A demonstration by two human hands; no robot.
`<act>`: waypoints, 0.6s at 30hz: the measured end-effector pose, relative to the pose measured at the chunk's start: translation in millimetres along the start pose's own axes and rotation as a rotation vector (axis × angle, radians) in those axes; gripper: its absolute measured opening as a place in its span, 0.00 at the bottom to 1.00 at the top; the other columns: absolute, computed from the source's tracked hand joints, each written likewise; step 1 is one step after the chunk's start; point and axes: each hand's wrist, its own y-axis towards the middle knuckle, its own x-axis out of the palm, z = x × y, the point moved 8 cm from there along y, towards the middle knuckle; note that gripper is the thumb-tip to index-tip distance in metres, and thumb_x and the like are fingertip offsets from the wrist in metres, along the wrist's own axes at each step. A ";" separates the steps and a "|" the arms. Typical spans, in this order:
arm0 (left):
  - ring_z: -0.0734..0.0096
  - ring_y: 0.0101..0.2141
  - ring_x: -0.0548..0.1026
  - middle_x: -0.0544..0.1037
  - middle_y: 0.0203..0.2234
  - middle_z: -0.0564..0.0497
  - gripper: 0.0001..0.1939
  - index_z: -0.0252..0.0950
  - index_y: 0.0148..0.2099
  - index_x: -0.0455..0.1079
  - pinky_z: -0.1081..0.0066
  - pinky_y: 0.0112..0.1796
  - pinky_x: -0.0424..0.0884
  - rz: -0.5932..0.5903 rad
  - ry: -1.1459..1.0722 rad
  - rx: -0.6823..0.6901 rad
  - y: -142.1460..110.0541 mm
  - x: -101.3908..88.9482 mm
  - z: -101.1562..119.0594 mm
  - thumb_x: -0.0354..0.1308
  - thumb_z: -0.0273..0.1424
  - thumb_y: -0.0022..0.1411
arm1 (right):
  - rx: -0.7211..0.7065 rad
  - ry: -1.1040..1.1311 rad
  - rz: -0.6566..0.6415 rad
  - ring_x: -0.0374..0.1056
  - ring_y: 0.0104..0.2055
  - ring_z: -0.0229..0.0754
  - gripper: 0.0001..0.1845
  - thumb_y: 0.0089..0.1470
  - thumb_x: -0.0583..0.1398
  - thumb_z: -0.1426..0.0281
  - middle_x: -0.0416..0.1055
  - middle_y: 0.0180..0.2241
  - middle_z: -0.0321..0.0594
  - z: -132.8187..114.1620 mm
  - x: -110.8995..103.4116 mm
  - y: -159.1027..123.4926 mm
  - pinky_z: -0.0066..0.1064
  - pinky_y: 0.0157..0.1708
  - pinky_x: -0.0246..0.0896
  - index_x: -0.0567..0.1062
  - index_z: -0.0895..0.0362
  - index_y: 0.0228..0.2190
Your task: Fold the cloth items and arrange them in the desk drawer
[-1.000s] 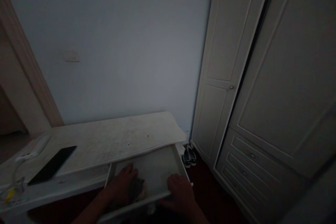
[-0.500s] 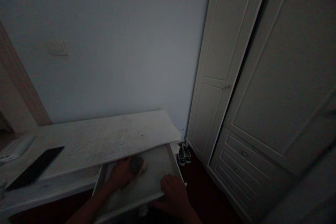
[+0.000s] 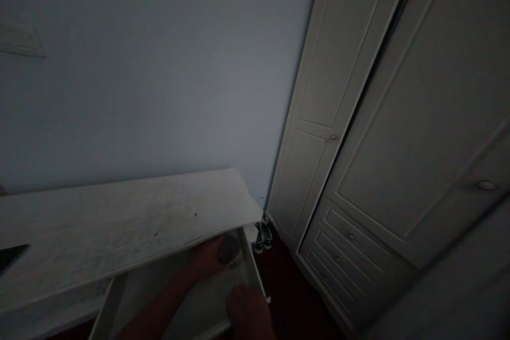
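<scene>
In the head view, the only one, the drawer (image 3: 250,261) is already pulled out from the desk (image 3: 179,199), toward 6 to 7 o'clock of the picture, and is not pushed back in.

The left hand (image 3: 212,258) reaches inside, gripping a dark grey rounded wad (image 3: 228,249), perhaps cloth, near the drawer's 1 o'clock corner. The wad is in the hand, not let go; a paler bit shows just under it, too dim to name. The right hand (image 3: 247,305) is at the drawer's 4 to 5 o'clock corner with fingers curled; I cannot tell whether it clasps the edge.

The drawer's bottom is bare where visible, though the light is too poor to tell marks from shadow. A tablet (image 3: 11,256) lies on the desk at 8 o'clock, untouched. Sneakers (image 3: 263,237) stand just past the drawer's 1 o'clock corner; the wardrobe (image 3: 314,156) rises toward 3 o'clock, its doors shut.
</scene>
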 end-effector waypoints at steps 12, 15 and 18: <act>0.42 0.61 0.72 0.70 0.67 0.46 0.33 0.51 0.60 0.72 0.48 0.60 0.69 -0.131 0.030 0.221 -16.8 44.6 40.9 0.68 0.40 0.50 | -0.002 -0.097 0.014 0.69 0.29 0.45 0.16 0.64 0.64 0.54 0.72 0.26 0.37 3.6 -4.7 -2.8 0.35 0.27 0.56 0.72 0.50 0.31; 0.44 0.60 0.72 0.70 0.66 0.48 0.28 0.52 0.57 0.73 0.48 0.61 0.67 -0.141 0.050 0.269 -38.5 55.6 39.5 0.67 0.45 0.52 | -0.037 -0.076 0.199 0.68 0.28 0.44 0.21 0.65 0.61 0.48 0.73 0.26 0.36 0.2 -34.6 -0.7 0.35 0.27 0.56 0.69 0.51 0.32; 0.42 0.61 0.72 0.69 0.68 0.46 0.29 0.52 0.59 0.72 0.46 0.60 0.68 -0.128 0.053 0.247 -53.5 55.0 35.1 0.64 0.50 0.56 | -0.052 -0.025 0.333 0.69 0.29 0.44 0.34 0.58 0.55 0.32 0.74 0.28 0.37 -1.0 -62.7 2.2 0.36 0.29 0.56 0.68 0.51 0.33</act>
